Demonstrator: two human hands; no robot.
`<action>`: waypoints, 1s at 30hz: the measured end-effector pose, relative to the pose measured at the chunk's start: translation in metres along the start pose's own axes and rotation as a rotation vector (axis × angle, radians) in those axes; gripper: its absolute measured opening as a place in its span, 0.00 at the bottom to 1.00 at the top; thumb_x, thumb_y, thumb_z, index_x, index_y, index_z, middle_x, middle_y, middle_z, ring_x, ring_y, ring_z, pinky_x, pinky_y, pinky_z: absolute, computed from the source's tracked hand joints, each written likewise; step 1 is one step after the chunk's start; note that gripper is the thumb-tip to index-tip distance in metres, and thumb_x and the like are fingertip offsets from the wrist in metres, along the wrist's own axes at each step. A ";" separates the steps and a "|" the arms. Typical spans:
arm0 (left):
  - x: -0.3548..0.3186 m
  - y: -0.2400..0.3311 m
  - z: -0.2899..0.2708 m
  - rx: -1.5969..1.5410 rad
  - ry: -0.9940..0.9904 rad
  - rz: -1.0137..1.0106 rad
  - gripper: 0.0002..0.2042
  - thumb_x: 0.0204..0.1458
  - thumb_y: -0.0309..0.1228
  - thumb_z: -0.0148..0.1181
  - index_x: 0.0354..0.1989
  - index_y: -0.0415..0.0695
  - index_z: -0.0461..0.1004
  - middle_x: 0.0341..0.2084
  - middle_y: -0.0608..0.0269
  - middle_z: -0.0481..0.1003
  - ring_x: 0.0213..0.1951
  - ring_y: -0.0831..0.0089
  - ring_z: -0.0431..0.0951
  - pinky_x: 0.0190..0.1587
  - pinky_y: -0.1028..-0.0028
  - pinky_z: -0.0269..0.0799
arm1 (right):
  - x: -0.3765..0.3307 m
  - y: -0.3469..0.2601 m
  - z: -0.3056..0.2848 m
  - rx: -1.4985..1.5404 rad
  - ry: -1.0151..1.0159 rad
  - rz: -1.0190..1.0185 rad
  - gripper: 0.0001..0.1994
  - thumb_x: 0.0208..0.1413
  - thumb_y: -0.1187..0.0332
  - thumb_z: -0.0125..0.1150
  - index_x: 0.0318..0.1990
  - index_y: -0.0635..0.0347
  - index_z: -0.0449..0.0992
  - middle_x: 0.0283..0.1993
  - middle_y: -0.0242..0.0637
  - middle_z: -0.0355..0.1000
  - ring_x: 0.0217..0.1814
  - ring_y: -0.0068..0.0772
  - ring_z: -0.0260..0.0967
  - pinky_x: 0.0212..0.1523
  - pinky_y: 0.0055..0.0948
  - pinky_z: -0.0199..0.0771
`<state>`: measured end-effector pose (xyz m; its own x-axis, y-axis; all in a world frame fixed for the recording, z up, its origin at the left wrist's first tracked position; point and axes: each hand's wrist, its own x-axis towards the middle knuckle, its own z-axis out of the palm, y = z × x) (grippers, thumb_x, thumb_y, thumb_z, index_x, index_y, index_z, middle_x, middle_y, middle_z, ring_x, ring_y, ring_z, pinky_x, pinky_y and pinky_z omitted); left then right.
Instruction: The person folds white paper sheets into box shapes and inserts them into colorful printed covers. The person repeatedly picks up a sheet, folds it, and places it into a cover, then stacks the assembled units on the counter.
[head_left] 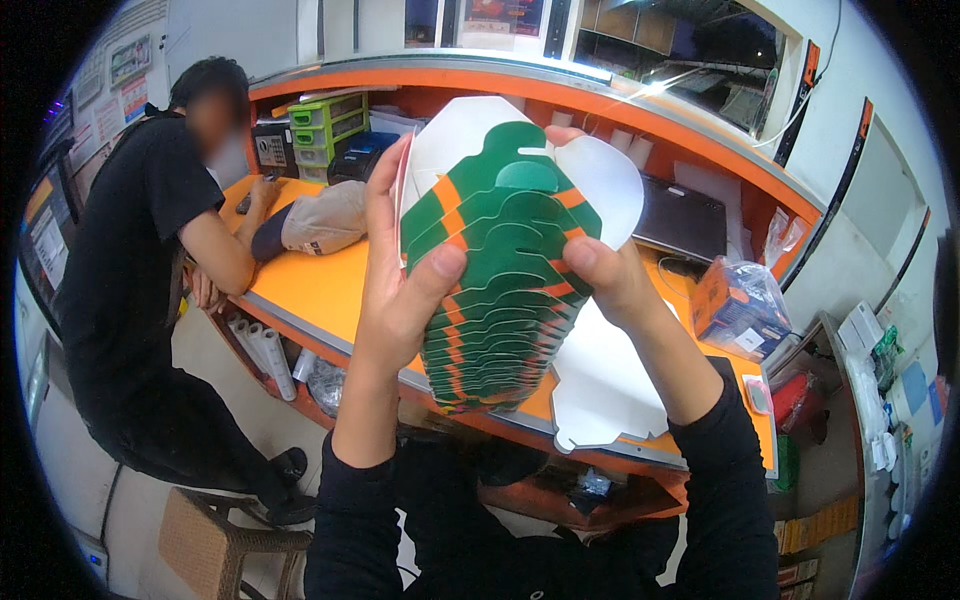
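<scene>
Head view, one frame, logged as I read it from the remote station.

Item 1 — left hand: raised in front of the camera, fingers closed around the left edge of a fanned stack of flat green-and-orange die-cut carton blanks, thumb pressed on the printed face. I judge the grip is there to keep the fan from sliding apart.

Item 2 — right hand: closed on the stack's right edge, thumb on the front, fingers behind; a fingertip shows above the top blank. With both hands pinching opposite edges, the stack is held in mid-air, upright and tilted toward the camera, above the counter and well clear of it.

Item 3 — stack itself: many blanks overlapped like scales, their white undersides showing at the top; count not readable.

Item 4 — orange counter: a curved worktop below the hands. One white blank lies flat on it just under the right forearm, face down as far as I can tell.

Item 5 — other goods on the counter: a dark laptop at the back, a clear bag holding an orange box to the right, green drawer units to the left rear.

Item 6 — another person in a black shirt sits on a stool at the left, with their forearm on the counter beside a beige bundle — apart from the stack.
</scene>
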<state>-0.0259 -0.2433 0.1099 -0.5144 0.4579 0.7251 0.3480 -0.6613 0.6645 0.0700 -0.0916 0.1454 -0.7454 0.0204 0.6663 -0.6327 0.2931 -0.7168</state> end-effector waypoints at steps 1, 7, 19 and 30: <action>-0.003 -0.002 -0.002 0.013 0.015 -0.028 0.45 0.45 0.50 0.58 0.64 0.40 0.40 0.58 0.47 0.53 0.60 0.58 0.57 0.60 0.64 0.55 | 0.001 0.002 -0.001 -0.009 -0.015 -0.002 0.46 0.41 0.44 0.61 0.65 0.52 0.44 0.56 0.48 0.57 0.62 0.46 0.55 0.61 0.39 0.54; -0.014 -0.004 -0.002 0.056 0.041 -0.073 0.46 0.44 0.52 0.58 0.65 0.40 0.40 0.57 0.47 0.54 0.60 0.58 0.57 0.60 0.64 0.56 | 0.002 0.004 0.002 0.020 0.047 0.035 0.50 0.33 0.41 0.66 0.62 0.56 0.51 0.57 0.44 0.60 0.61 0.40 0.59 0.60 0.37 0.62; 0.006 -0.020 -0.030 -0.170 -0.055 -0.079 0.27 0.55 0.44 0.49 0.57 0.35 0.60 0.49 0.54 0.69 0.50 0.69 0.71 0.51 0.73 0.67 | 0.009 0.019 0.018 0.026 0.097 -0.099 0.39 0.47 0.58 0.63 0.62 0.58 0.47 0.58 0.46 0.54 0.61 0.36 0.53 0.60 0.34 0.54; 0.021 -0.046 -0.088 -0.075 -0.107 -0.100 0.24 0.56 0.47 0.49 0.49 0.36 0.68 0.40 0.58 0.74 0.39 0.73 0.76 0.40 0.75 0.72 | -0.024 0.002 -0.068 -0.390 -0.090 0.114 0.43 0.49 0.39 0.55 0.65 0.58 0.50 0.61 0.58 0.56 0.59 0.51 0.63 0.54 0.40 0.67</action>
<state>-0.1219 -0.2557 0.0788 -0.4561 0.5817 0.6735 0.2377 -0.6497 0.7221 0.1013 -0.0271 0.1421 -0.8324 -0.0049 0.5542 -0.4309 0.6345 -0.6416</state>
